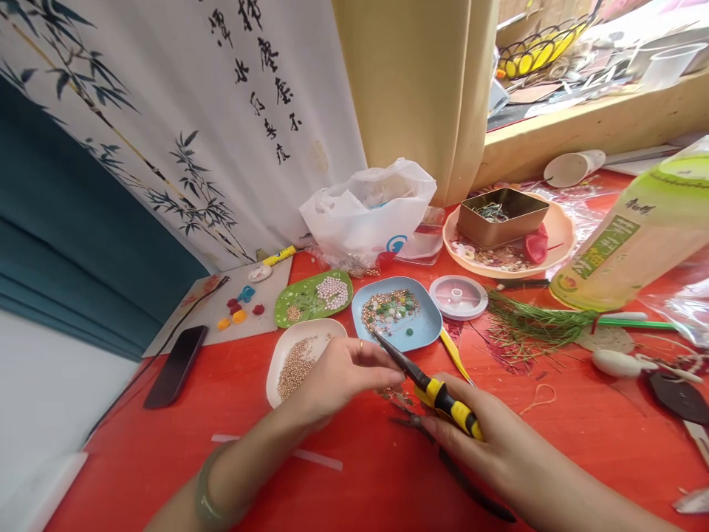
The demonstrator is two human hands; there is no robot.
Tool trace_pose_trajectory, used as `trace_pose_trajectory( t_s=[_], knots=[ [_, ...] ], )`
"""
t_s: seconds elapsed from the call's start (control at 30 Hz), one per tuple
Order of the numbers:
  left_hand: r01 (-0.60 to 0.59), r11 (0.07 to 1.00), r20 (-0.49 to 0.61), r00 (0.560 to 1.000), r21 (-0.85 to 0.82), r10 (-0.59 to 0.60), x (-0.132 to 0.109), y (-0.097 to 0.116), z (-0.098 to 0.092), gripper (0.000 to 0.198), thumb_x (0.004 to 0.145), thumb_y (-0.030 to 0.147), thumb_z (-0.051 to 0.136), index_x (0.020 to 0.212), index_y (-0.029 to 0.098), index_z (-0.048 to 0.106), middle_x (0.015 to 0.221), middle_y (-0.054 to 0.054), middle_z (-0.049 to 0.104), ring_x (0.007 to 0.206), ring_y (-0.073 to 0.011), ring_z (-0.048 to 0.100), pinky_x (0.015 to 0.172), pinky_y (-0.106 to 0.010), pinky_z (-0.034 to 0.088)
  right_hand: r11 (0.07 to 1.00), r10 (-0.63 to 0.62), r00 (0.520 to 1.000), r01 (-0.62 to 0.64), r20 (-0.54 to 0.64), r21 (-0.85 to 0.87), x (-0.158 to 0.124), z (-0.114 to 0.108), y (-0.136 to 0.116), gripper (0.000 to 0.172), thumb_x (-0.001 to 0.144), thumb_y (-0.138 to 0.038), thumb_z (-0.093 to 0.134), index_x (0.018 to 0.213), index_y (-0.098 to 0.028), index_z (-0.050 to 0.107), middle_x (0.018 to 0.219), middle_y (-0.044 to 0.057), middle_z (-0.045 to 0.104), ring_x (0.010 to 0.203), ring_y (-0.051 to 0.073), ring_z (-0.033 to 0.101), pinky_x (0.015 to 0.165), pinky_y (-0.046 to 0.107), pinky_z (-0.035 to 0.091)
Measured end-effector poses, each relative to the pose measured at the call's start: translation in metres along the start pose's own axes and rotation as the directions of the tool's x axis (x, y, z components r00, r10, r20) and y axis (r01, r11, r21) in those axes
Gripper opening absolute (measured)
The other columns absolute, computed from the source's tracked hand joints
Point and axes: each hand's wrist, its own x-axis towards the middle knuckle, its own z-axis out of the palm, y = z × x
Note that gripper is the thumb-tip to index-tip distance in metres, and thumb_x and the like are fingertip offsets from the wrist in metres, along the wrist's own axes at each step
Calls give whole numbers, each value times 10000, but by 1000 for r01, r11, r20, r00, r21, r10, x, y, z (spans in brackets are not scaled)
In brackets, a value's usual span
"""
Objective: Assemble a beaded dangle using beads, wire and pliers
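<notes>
While a pale dish (321, 329) is corralling gold beads (296, 367), my left hand (346, 369) is pinching narrowly, on what I cannot tell; pliers (421, 378) are angling above the worktop (149, 443) because my right hand (468, 417) is gripping their handles.

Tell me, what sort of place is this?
It looks like a bead-craft corner, perhaps in a home or small workshop. There's a shallow, rounded blue tray of mixed beads, a cream tray of tiny gold-coloured beads, and black-and-yellow metal pliers in the person's right hand.
</notes>
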Motion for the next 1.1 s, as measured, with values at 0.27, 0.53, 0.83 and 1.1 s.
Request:
trace_pose_trajectory(
  t_s=[0.27,0.53,0.83,1.1],
  knots=[
    [-30,999,71,997,-37,33,-1,-2,-5,102,614,202,707,639,120,652,614,-21,651,597,-116,586,610,-225,443,987,95,994,-102,59,121,-6,-6,-18,267,771,-411,442,863,-182,546,792,47,578,804,215,539,671,286,442],
    [-66,997,160,984,-46,73,-1,-4,-10,87,647,197,685,679,129,642,660,-23,646,613,-121,593,624,-246,453,852,355,925,-380,137,359,-12,-5,-31,322,662,-311,532,950,-168,538,594,-36,480,500,104,422,486,225,323],
    [-77,997,80,994,-9,78,-3,2,-12,93,668,215,671,700,131,648,587,-6,622,533,-106,575,529,-219,456,865,226,971,-237,78,442,-11,-7,-33,188,588,-168,442,755,-154,528,690,3,575,595,119,505,540,222,378],
    [-139,988,7,990,61,139,-6,8,-11,90,683,168,640,752,139,691,685,-38,670,531,-99,567,525,-218,485,865,274,961,-261,34,429,-13,-7,-32,359,598,-198,439,935,-150,552,864,46,652,837,205,591,725,279,424]
  ],
)
